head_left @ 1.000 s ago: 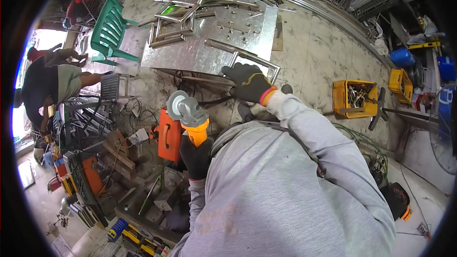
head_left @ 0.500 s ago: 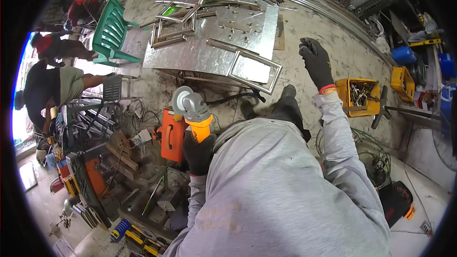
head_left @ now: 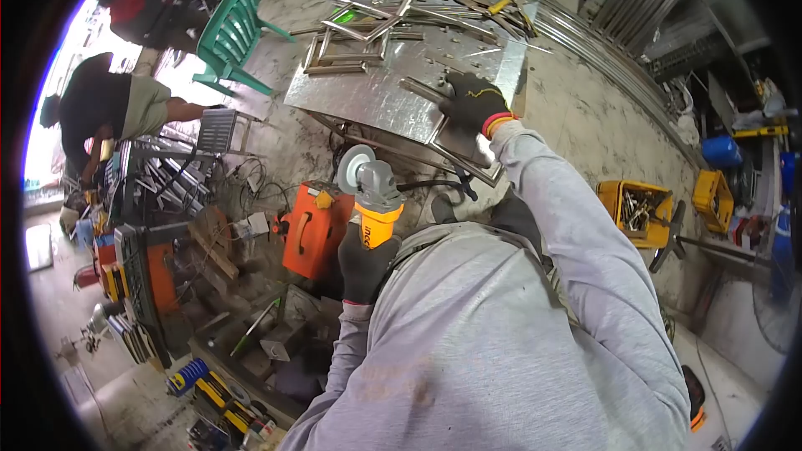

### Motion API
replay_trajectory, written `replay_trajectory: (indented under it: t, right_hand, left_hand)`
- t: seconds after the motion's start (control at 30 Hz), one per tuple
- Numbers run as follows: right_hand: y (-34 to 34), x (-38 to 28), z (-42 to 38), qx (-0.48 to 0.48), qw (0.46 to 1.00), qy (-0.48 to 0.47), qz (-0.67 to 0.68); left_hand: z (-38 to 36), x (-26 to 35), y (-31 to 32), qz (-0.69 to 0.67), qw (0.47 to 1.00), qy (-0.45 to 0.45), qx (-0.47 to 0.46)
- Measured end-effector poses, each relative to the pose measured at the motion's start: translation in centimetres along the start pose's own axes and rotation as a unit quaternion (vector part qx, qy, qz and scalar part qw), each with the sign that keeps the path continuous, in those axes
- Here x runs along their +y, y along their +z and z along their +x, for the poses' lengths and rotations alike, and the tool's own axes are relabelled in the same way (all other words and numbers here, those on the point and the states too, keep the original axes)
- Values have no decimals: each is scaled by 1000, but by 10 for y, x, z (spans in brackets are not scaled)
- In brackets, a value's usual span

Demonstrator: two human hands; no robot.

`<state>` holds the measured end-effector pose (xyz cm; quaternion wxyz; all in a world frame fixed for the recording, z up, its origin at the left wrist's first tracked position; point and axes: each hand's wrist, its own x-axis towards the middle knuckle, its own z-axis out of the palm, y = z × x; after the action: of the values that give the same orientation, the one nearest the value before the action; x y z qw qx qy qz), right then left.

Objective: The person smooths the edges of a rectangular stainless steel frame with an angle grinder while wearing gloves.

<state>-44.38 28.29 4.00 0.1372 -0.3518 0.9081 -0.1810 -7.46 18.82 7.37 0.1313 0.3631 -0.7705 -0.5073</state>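
Against the left side of the gray shirt (head_left: 501,326), a yellow grinder (head_left: 378,209) is held by the gloved left hand (head_left: 365,271), with the fingers wrapped around its body. At the near edge of the shiny table (head_left: 359,106), a metal frame (head_left: 464,164) is partly covered by the gloved right hand (head_left: 474,104); whether it is gripped cannot be told. Near the grinder, an orange box (head_left: 317,234) is seen, and farther out, a green chair (head_left: 230,38).

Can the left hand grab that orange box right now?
Probably not yet: the left hand is wrapped around the grinder, so it would likely need to let go before grabbing the orange box.
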Motion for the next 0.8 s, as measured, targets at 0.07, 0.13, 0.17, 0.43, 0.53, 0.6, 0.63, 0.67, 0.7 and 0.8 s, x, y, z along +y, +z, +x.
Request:
replay_trajectory:
  t: [0.07, 0.13, 0.17, 0.43, 0.53, 0.6, 0.63, 0.67, 0.7, 0.8]
  right_hand:
    - [8, -3, 5, -34, 998, -12, -57]
    - [16, -1, 12, -22, 999, -33, -26]
    - [19, 1, 16, -26, 998, -40, -29]
    - [28, -2, 21, 2, 999, 6, -48]
    - [26, 33, 20, -1, 998, 34, 54]
    - [35, 74, 7, 99, 989, 42, 99]
    - [29, 78, -11, 163, 986, -9, -33]
    - [27, 78, -25, 186, 952, 142, 196]
    - [8, 63, -40, 199, 844, 284, 409]
    - [40, 100, -60, 214, 734, 350, 542]
  left_hand:
    - [-5, -8, 0, 25, 1000, -2, 2]
    - [-9, -7, -1, 23, 1000, -14, 12]
    - [-10, -8, 0, 25, 999, -20, 14]
    - [-9, -13, 1, 11, 998, 8, 61]
    - [-11, -20, 0, -16, 999, -9, 51]
    - [-12, -22, -1, -24, 999, -31, 37]
    - [-13, -18, -3, -18, 999, -40, 33]
    - [-13, -17, -5, -11, 998, -47, 27]
    - [-12, -18, -4, -8, 999, -49, 22]
    - [-7, -22, -3, -32, 998, -46, 9]
